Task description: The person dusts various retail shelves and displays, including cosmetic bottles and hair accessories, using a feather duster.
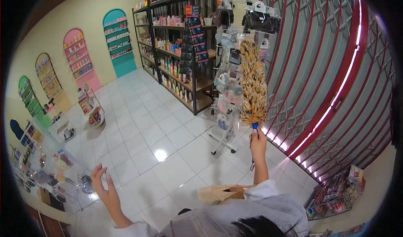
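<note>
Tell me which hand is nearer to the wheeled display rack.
Right. The right hand grips the duster, just right of the wheeled display rack; the left hand, open, is well to the rack's left.

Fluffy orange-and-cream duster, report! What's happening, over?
Right hand: gripping duster by blue handle, fluff up. Left hand: raised, open. White wheeled rack of hanging packets visible behind duster.

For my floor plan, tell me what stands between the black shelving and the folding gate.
A wheeled display rack, partly behind the fluffy duster, in the head view.
</note>
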### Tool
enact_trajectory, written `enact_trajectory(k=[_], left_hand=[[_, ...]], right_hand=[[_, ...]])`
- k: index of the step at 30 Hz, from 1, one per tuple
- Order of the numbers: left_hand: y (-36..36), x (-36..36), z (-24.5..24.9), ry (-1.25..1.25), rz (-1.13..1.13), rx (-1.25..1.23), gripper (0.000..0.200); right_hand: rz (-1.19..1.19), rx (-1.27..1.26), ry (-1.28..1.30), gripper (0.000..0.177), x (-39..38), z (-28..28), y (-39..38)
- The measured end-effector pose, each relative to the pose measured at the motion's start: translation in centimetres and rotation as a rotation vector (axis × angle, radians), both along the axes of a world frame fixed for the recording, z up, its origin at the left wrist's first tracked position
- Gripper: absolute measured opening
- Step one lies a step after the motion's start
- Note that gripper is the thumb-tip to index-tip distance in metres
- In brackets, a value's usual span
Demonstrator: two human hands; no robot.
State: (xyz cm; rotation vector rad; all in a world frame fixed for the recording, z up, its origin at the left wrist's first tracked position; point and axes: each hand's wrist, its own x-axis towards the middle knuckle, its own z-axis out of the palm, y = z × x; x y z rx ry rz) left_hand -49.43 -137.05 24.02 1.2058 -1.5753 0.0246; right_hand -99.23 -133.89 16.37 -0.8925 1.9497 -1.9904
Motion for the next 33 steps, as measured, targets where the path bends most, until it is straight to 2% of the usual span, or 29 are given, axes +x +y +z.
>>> enact_trajectory(k=[3, 6, 9, 13, 19, 24, 27, 30, 33], left_hand=[[-4.9, -0.4, -0.5, 0.028, 0.002, -0.004, 0.019], [-10.8, -2.0, -0.3, 0.067, -0.033, -0.025, 0.018], [-17.8, -4.1, -0.2, 0.056, -0.113, -0.046, 0.017], [-27.9, -7.1, 1.0, 0.033, -0.209, -0.073, 0.019], [-40.8, -13.1, 2.9, 0.028, -0.428, -0.072, 0.019], [-48.7, -19.9, 1.9, 0.036, -0.629, 0.005, 0.019], [-51.8, -24.7, 1.9, 0.03, -0.751, 0.034, 0.019], [-54.5, -29.5, 2.1, 0.011, -0.88, 0.021, 0.02], [-55.7, -34.6, 2.2, 0.033, -1.018, 0.008, 0.021]], right_hand=[[-0.024, -0.017, 0.073, 0.024, -2.5, 0.2, -3.1], [0.009, 0.116, 0.138, 0.024, -3.8, -0.5, -5.5], [0.033, 0.116, 0.142, 0.025, -3.4, -1.9, -7.5], [-0.124, 0.034, 0.163, 0.024, -3.9, -1.5, -10.7], [-0.359, 0.146, 0.225, 0.03, -5.0, 2.3, -15.8], [-0.453, 0.232, 0.285, 0.025, -4.3, 0.2, -16.7], [-0.526, 0.404, 0.447, 0.02, -3.7, 1.2, -15.2], [-0.622, 0.404, 0.694, 0.017, -5.6, 0.4, -14.8], [-0.749, 0.336, 0.641, 0.014, -7.2, 0.7, -16.3]])
